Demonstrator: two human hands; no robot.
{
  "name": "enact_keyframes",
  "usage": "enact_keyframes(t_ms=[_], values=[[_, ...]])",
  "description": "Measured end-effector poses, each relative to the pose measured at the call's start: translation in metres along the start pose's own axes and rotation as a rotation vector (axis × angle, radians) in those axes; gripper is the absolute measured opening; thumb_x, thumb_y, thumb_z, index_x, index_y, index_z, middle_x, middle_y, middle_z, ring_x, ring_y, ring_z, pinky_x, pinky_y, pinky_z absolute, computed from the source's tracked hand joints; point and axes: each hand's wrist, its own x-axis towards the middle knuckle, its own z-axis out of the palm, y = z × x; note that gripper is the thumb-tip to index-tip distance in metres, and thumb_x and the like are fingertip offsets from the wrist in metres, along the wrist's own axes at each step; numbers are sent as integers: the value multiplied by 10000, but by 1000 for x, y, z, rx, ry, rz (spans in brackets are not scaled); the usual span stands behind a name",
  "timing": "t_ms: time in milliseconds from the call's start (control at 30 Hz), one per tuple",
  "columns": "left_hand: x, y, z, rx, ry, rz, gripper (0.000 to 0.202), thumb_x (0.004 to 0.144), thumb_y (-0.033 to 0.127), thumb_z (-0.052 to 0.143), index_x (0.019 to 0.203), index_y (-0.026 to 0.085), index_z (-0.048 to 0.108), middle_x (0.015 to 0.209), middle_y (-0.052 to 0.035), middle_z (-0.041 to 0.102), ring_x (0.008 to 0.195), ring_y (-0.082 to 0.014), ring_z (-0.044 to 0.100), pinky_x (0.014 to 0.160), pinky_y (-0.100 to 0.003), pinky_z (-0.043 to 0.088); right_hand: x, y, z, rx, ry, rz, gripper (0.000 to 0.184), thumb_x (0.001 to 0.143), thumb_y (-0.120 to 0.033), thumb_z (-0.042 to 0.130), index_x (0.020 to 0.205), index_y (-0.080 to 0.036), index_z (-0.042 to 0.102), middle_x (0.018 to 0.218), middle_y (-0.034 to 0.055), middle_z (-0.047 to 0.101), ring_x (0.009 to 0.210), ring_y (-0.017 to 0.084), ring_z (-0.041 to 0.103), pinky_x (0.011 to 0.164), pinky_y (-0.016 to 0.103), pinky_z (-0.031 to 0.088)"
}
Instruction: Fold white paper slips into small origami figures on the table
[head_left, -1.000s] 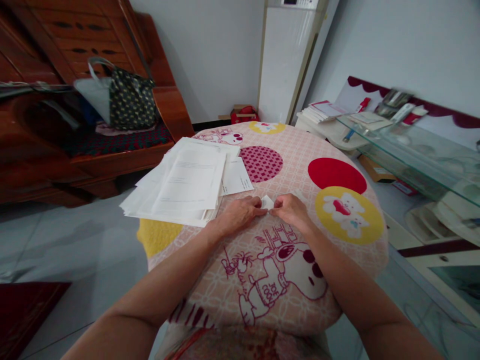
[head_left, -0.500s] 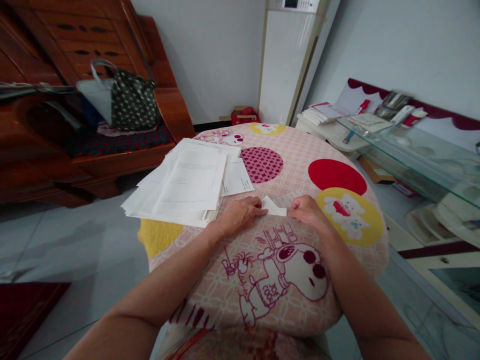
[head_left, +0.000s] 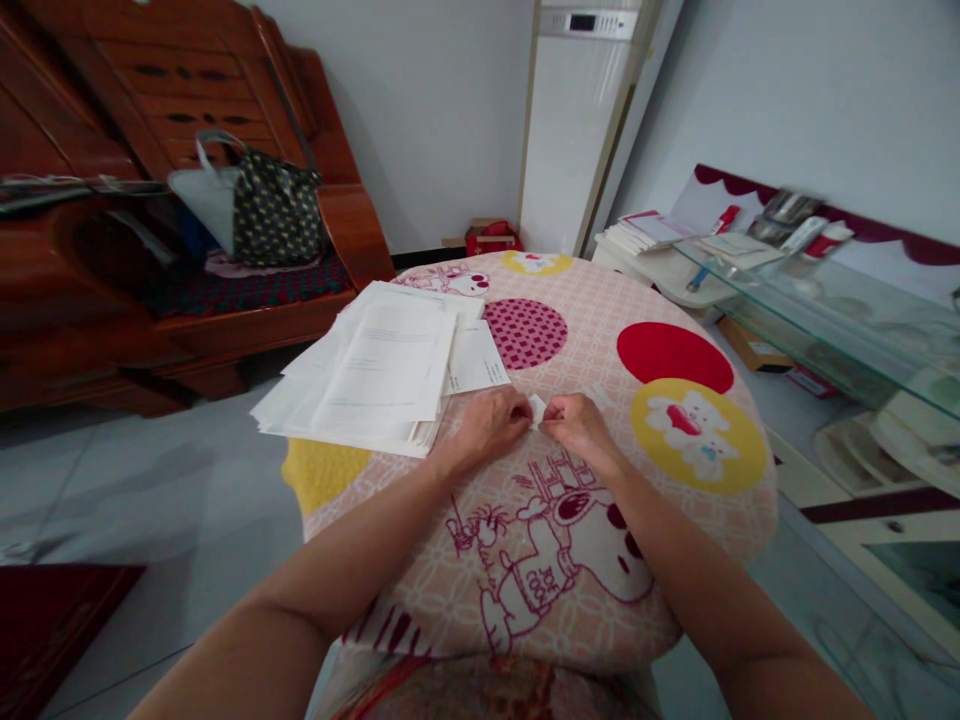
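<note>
Between my two hands is a small folded piece of white paper (head_left: 537, 410), mostly covered by the fingers. My left hand (head_left: 495, 424) pinches its left side, and my right hand (head_left: 576, 426) pinches the right side. Both hands rest low over the round table's patterned cloth (head_left: 592, 360). Left of my left hand lies a loose stack of white paper sheets (head_left: 390, 360), a few with faint printed lines. One printed sheet (head_left: 476, 358) sticks out from the stack on its right.
A wooden bench (head_left: 345, 220) with a dark patterned bag (head_left: 274, 210) stands at the left. A glass shelf (head_left: 832, 310) holding cups and papers is at the right. Behind the table are a tall white cabinet unit (head_left: 566, 140) and a red bag (head_left: 491, 238).
My right hand has moved left, close to my left hand. The white paper between them shows much less now, its right part folded over or covered by fingers. The view has tilted slightly.
</note>
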Motion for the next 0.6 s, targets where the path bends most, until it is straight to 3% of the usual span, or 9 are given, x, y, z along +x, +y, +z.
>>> enact_keyframes(t_ms=[133,267,600], values=[[4,4,8,3,62,-37,128,827,244,672,922,170,715,898,-74,734,849,-220,668,789,-318,514,1,3,1,2,5,-12,77,739,-126,663,687,-160,709,576,0,632,569,128,548,561,246,330],[4,2,12,-21,70,-40,136,793,206,665,924,185,691,908,-66,732,869,-223,666,789,-315,516,2,4,4,-1,10,-16,79,735,-128,661,686,-167,709,599,4,654,579,131,555,564,246,333],[2,-16,2,-169,30,33,262,706,47,600,922,160,695,955,-51,706,860,-177,645,824,-301,531,1,5,4,3,3,4,54,732,-145,683,696,-174,711,608,-3,655,581,129,547,573,247,343]])
